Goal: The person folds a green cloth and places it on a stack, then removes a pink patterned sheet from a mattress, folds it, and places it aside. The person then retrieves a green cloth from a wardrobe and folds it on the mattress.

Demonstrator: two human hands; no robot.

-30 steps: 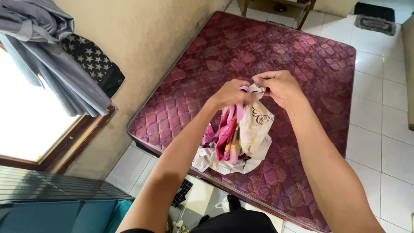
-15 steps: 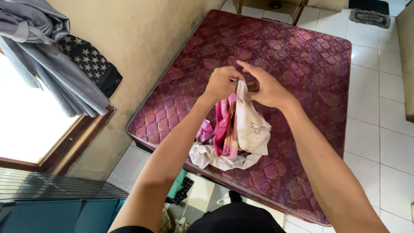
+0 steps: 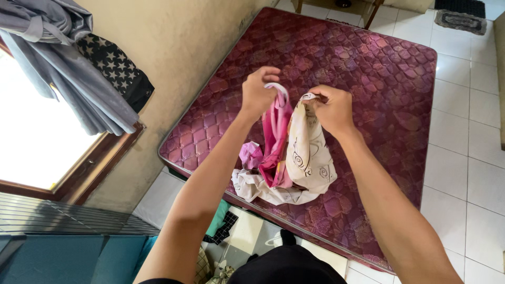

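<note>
Left hand (image 3: 258, 94) clenched on a pink edge of the cloth (image 3: 286, 158), right hand (image 3: 329, 108) pinching a cream edge beside it, the two hands close but apart above the mattress (image 3: 368, 63). Cloth hanging bunched from both grips, its lower folds resting on the mattress near the front edge. Grey clothes (image 3: 63, 79) draped by the window (image 3: 37, 152) at left; white tiled floor (image 3: 463, 173) at right.
</note>
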